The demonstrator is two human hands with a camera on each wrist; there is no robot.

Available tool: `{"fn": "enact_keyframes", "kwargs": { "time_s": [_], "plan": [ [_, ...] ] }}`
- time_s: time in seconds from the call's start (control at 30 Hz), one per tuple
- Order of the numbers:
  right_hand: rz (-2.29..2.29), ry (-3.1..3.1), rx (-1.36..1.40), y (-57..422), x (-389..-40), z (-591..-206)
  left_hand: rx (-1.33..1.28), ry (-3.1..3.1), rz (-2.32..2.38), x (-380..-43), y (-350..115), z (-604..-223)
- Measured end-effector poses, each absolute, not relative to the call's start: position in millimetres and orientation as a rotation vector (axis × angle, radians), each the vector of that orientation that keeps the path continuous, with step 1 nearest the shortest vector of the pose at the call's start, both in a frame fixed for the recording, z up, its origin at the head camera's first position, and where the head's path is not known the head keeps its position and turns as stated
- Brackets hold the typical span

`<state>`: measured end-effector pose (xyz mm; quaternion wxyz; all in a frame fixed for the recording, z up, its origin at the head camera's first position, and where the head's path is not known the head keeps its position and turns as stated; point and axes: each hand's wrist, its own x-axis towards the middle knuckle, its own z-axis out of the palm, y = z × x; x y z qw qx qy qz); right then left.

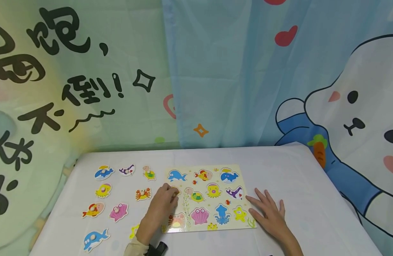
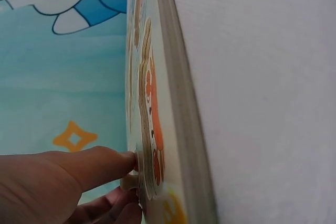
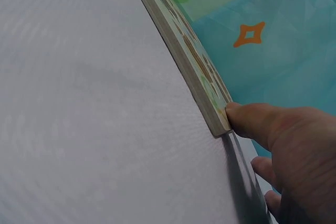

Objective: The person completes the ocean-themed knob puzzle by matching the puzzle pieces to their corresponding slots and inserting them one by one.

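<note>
A pale-yellow wooden puzzle board (image 1: 220, 227) with sea-animal pictures lies on the white table. My left hand (image 1: 162, 202) reaches over its left side. In the left wrist view, thumb and fingers pinch a small knob (image 2: 129, 183) on a puzzle piece, whose picture is mostly hidden by the hand. The pink-orange crab picture (image 1: 177, 220) is just below it on the board. My right hand (image 1: 270, 213) lies at the board's right edge with fingers spread. Its thumb (image 3: 249, 116) touches the board's near corner in the right wrist view.
Left of the board lie several loose knobbed pieces, among them a crab (image 1: 143, 194), a turtle (image 1: 149, 173), a pink shell (image 1: 118, 212), a fish (image 1: 93, 210) and a blue whale (image 1: 95, 240). A yellow piece (image 1: 134, 232) is partly behind the left wrist. A printed curtain (image 1: 215, 89) hangs behind.
</note>
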<state>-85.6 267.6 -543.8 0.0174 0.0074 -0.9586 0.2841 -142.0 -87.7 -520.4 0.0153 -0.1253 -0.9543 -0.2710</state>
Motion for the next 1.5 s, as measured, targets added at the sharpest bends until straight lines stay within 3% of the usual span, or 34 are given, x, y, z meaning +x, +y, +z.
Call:
{"fn": "enact_keyframes", "kwargs": {
  "time_s": [0.2,0.63,1.1,1.23,1.5],
  "plan": [
    [0.900,-2.990,0.013,270,-86,-542,-0.382,-2.987,-0.899,-144,-87,-519],
    [0.896,-2.992,0.012,270,-87,-546,-0.064,-2.913,-0.940,-156,-129,-499],
    [0.907,-2.981,0.019,270,-86,-543,0.011,-2.983,-0.935,-158,-134,-496],
    [0.908,-2.981,0.017,270,-86,-542,-0.039,-3.066,-0.941,-158,-140,-492],
    [0.900,-2.991,0.011,269,-86,-542,-0.375,-3.276,-0.886,-148,-160,-485]
  ]
}}
